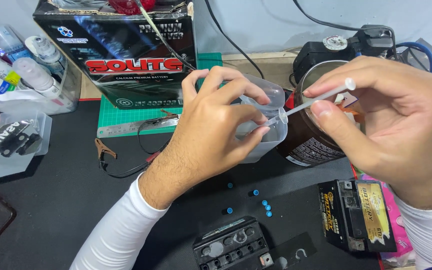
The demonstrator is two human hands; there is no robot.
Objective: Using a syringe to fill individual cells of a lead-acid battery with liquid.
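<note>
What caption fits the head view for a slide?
Left hand steadies a clear plastic container while right hand holds a thin white tube at it, above small batteries.

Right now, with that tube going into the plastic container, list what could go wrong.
The left hand tilts the clear container above the open battery; liquid might spill on it or the loose blue caps. The right hand pinches the thin tube only by fingertips; it could slip out.

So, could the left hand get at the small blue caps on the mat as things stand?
Probably not at once: the left hand is gripping the clear plastic container. The blue caps lie uncovered on the black mat just below, so the path is free.
</note>
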